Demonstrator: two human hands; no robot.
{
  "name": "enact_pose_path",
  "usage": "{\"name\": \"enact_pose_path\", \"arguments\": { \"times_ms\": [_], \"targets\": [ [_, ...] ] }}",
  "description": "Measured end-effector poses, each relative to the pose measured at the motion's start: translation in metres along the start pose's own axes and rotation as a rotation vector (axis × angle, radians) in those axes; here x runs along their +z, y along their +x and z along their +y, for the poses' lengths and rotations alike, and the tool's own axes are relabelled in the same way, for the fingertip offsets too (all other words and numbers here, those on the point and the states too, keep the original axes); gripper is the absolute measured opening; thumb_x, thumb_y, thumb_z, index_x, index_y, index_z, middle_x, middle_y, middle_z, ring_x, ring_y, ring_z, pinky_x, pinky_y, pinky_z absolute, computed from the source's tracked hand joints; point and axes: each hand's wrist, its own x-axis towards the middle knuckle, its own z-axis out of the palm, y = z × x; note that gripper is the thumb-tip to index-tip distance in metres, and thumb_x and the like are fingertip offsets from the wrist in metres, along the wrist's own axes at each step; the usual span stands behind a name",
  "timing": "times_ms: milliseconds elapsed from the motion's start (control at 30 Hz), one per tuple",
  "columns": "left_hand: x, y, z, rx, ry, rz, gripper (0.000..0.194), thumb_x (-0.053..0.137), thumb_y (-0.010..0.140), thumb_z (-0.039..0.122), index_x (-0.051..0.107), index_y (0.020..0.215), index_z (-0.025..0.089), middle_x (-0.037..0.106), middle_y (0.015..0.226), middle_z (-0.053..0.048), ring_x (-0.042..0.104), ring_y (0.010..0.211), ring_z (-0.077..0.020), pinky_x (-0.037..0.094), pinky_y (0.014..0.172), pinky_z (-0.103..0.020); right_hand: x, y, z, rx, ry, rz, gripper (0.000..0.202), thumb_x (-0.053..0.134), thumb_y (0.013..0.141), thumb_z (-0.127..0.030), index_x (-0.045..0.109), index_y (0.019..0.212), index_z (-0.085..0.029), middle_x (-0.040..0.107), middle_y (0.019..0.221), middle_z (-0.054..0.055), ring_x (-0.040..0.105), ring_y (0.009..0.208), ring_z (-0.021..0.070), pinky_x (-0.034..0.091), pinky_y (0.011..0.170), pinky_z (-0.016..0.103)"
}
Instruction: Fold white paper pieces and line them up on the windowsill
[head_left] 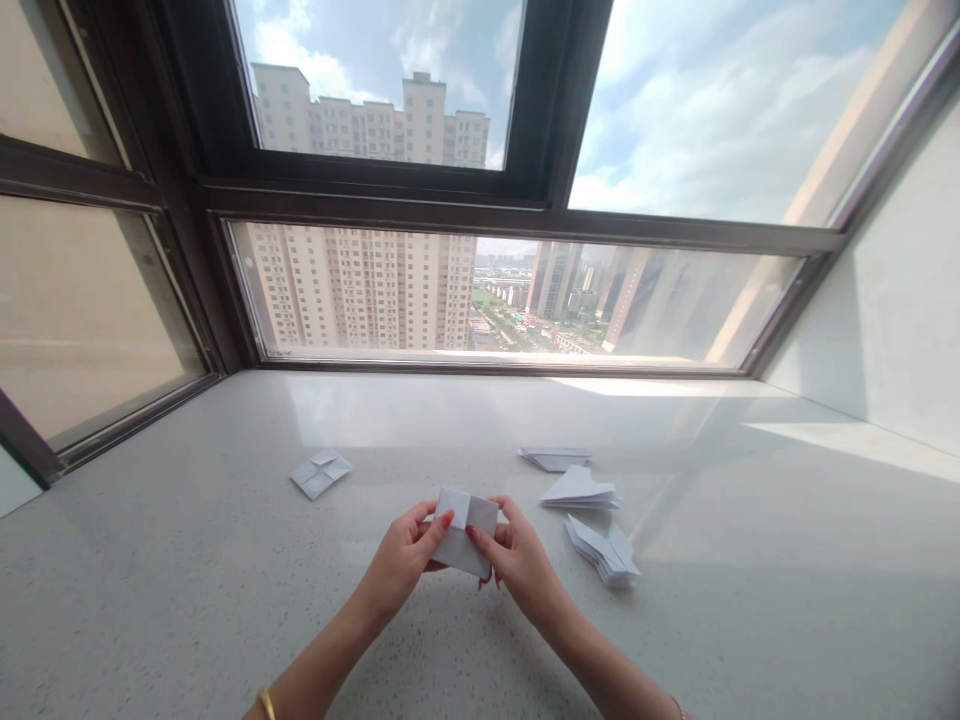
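A small square of folded white paper (pixel 466 548) is held up between both hands, its crease lines meeting near the middle. My left hand (pixel 405 555) grips its left side, thumb on the front face and fingers behind. On the right side my right hand (pixel 517 555) pinches it the same way, with a few fingertips showing below the edge. Another folded paper square (pixel 321 473) lies flat to the left, its flaps meeting at the centre.
To the right lie a flat folded paper strip (pixel 556 458), a pointed folded stack (pixel 580 488) and a thicker stack of folded papers (pixel 604 550). They rest on a speckled white sill (pixel 187 560). Dark-framed windows (pixel 525 372) rise at the back.
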Motion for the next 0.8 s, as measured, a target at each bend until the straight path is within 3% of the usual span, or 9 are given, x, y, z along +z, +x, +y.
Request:
{"name": "enact_pose_path", "arguments": {
  "times_ms": [433, 800],
  "targets": [
    [0.0007, -0.0008, 0.0008, 0.025, -0.014, 0.025, 0.053, 0.060, 0.067, 0.047, 0.052, 0.107, 0.012, 0.064, 0.071, -0.003, 0.059, 0.064, -0.0170, 0.048, 0.064, -0.030, 0.0012, -0.0018, 0.0005, 0.009, -0.035, -0.029, 0.040, 0.053, 0.069, -0.053, 0.038, 0.083, -0.020, 0.052, 0.047, -0.009, 0.045, 0.032, 0.0076, 0.031, 0.029, 0.016],
    [-0.0003, -0.0011, 0.0027, 0.084, 0.026, 0.091, 0.037, 0.058, 0.067, 0.050, 0.054, 0.078, 0.014, 0.064, 0.065, -0.002, 0.057, 0.058, -0.0149, 0.046, 0.060, -0.026, 0.0013, -0.0011, 0.0025, 0.014, -0.057, -0.025, 0.040, 0.051, 0.070, -0.053, 0.036, 0.086, -0.020, 0.048, 0.046, -0.010, 0.044, 0.031, 0.0074, 0.028, 0.028, 0.015]
  ]
}}
